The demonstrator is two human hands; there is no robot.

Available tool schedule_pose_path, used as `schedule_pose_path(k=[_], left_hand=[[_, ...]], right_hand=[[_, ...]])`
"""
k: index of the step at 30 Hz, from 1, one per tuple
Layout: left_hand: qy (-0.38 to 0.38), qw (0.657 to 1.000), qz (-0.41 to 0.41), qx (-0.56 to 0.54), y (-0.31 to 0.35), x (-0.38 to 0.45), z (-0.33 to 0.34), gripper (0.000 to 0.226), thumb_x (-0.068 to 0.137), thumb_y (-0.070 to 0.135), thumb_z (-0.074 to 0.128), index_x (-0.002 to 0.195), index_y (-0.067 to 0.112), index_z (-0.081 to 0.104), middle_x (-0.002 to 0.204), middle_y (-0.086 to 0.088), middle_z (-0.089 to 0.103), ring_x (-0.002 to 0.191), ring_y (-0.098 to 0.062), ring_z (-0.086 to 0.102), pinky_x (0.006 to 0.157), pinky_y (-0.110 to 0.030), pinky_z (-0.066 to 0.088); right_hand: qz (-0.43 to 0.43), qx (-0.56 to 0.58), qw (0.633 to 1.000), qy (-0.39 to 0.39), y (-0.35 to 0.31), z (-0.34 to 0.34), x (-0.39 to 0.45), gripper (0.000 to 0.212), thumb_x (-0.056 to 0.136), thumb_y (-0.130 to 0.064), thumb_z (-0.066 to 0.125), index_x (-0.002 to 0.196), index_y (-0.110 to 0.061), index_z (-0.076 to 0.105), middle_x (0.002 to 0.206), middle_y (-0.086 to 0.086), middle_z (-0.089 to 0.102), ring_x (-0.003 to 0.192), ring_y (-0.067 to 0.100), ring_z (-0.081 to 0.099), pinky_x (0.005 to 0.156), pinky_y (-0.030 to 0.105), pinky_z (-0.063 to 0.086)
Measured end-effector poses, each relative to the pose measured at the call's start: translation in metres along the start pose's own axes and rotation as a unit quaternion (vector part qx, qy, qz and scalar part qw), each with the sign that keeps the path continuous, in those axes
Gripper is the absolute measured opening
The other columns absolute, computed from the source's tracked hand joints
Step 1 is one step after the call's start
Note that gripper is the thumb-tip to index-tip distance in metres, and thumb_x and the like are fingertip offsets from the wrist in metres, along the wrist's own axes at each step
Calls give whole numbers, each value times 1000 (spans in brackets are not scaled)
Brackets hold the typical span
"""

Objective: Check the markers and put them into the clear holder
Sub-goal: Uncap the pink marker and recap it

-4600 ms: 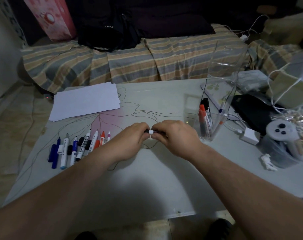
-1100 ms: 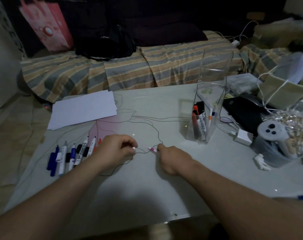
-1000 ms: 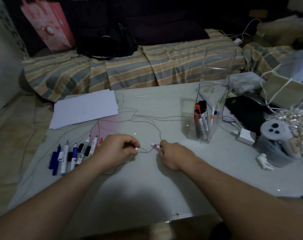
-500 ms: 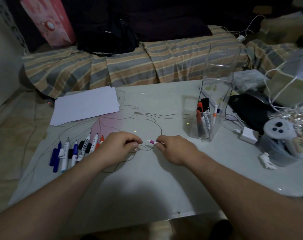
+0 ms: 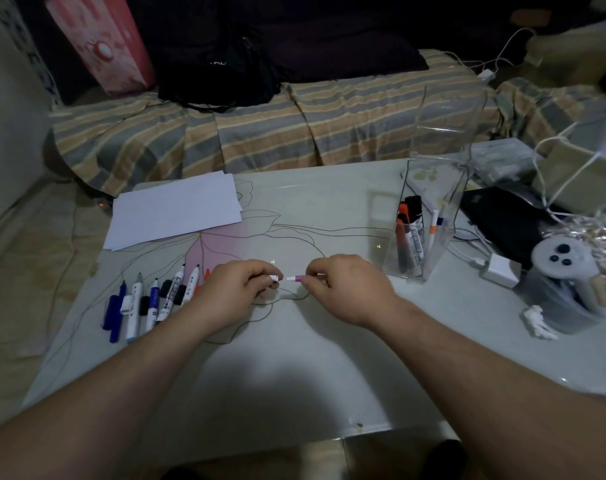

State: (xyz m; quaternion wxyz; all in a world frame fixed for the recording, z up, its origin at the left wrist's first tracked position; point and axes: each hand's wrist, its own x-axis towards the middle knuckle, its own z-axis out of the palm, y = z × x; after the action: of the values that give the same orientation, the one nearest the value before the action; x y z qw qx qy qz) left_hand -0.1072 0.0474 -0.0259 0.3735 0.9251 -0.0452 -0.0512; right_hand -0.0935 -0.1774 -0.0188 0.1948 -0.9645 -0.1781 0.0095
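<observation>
The marker (image 5: 296, 278), uncapped with its pink tip exposed, is pinched in the right hand (image 5: 346, 289) just above the desk (image 5: 294, 375); the left hand (image 5: 232, 292) is closed on its cap (image 5: 273, 278), just apart from the tip. It looks light, rigid and smooth: grip mid-barrel, clear of the tip. The holder (image 5: 429, 216) stands near, to the right.

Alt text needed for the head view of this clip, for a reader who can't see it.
Over a pale table, the right hand holds an uncapped pink marker facing the cap in the left hand, a small gap between them. More markers lie in a row at left; a clear holder with several markers stands at right.
</observation>
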Motion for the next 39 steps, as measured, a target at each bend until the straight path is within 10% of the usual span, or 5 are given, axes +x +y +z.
schedule_pose_path(k=[8,18,30,36,39], left_hand=[[-2,1000,29,8,16,-5,5,21,101,16,57,103,29,74,89,15,76,76,2,67,66,-6,43],[15,961,122,246,29,0,11,23,104,35,46,99,20,63,86,0,62,87,-25,57,73,-42,49],[84,991,100,26,72,-13,20,35,87,51,57,74,20,65,62,2,59,62,-10,53,61,-26,41],[13,987,157,-15,85,-12,36,7,89,39,69,89,31,68,75,9,65,68,-5,58,67,-23,48],[-30,981,181,58,83,-13,48,12,91,43,64,94,31,68,76,12,63,76,-7,59,71,-19,45]], right_hand=[[-26,5,999,23,-2,-1,1,36,97,-60,45,107,-35,69,93,-5,64,92,20,58,72,35,50],[-123,-97,982,108,-7,-6,0,19,98,-43,54,97,-29,67,82,-3,54,78,31,62,59,32,35],[-155,15,988,17,4,-42,-13,6,98,-28,56,95,-28,60,73,-10,52,88,23,48,75,40,40],[-29,80,938,335,55,-113,-6,9,93,-17,66,99,-13,71,97,3,65,90,18,60,84,31,46],[66,130,929,341,80,-121,-10,13,98,-21,62,110,-21,65,99,-3,66,87,10,61,84,36,53]])
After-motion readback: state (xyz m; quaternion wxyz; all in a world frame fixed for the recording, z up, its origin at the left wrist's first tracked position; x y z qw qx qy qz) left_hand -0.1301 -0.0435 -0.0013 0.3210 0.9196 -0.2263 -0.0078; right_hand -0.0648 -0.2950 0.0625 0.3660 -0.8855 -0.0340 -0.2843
